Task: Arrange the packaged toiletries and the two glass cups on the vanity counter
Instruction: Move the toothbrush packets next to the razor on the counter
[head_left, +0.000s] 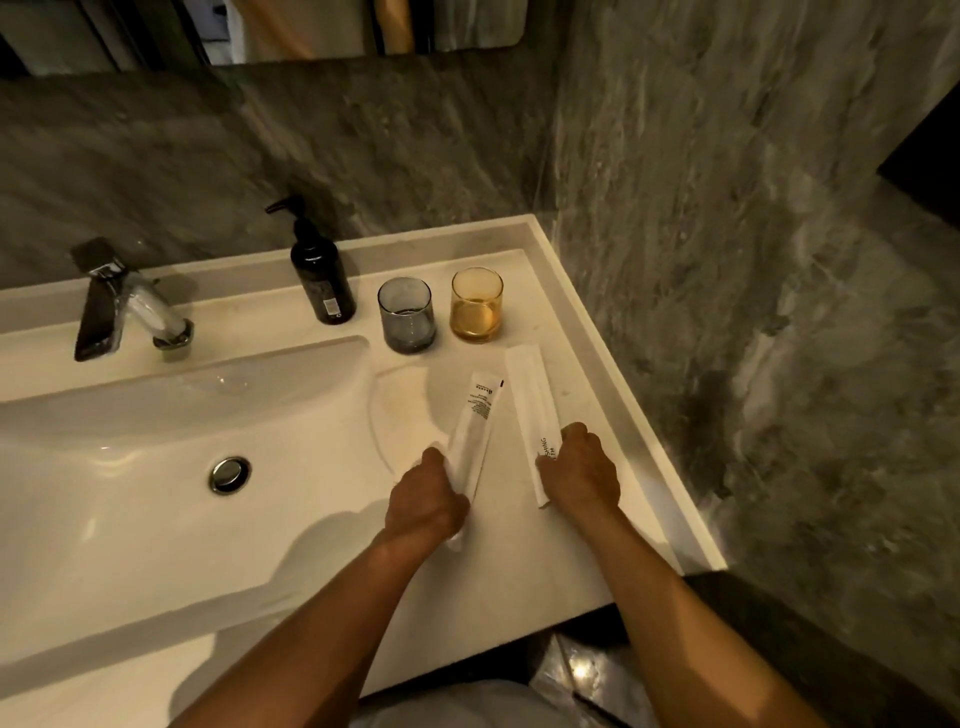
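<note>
- Two white packets lie side by side, apart, on the vanity counter (519, 561) right of the basin (156, 467).
- Left hand (423, 501) grips the near end of the left packet (475, 431).
- Right hand (582, 475) grips the near end of the right packet (532, 400).
- Grey glass (406, 315) and amber glass (476, 304) stand upright beyond, near each other.
- Black pump bottle (319, 270) stands left of the glasses.

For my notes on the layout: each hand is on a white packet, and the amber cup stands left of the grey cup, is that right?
Not quite. The head view shows the amber cup to the right of the grey cup, not left. The rest holds: the left hand and the right hand each rest on a white packet.
</note>
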